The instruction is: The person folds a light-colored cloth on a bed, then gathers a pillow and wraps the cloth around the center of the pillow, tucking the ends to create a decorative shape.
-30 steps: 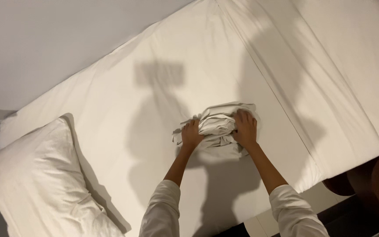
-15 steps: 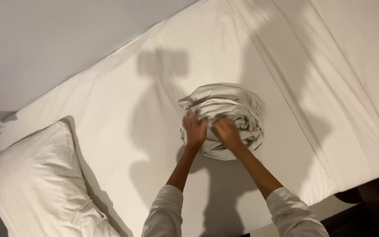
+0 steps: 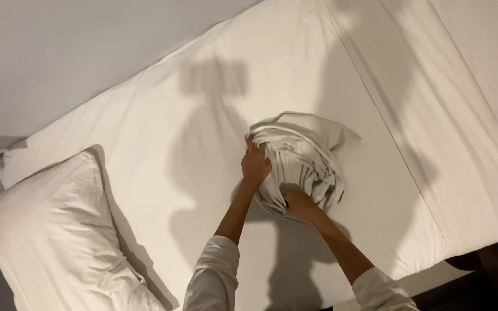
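From the head camera, a bunched white cloth (image 3: 301, 158) lies in the middle of the white bed (image 3: 162, 144). The left hand (image 3: 256, 164) squeezes its left edge. The right hand (image 3: 300, 205) grips its bottom. A pillow (image 3: 53, 236) lies at the left.

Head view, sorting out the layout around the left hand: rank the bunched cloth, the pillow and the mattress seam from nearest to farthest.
1. Bunched cloth: gripped by the left hand.
2. Mattress seam: to the right, beyond the cloth.
3. Pillow: far left, at the bed's end.
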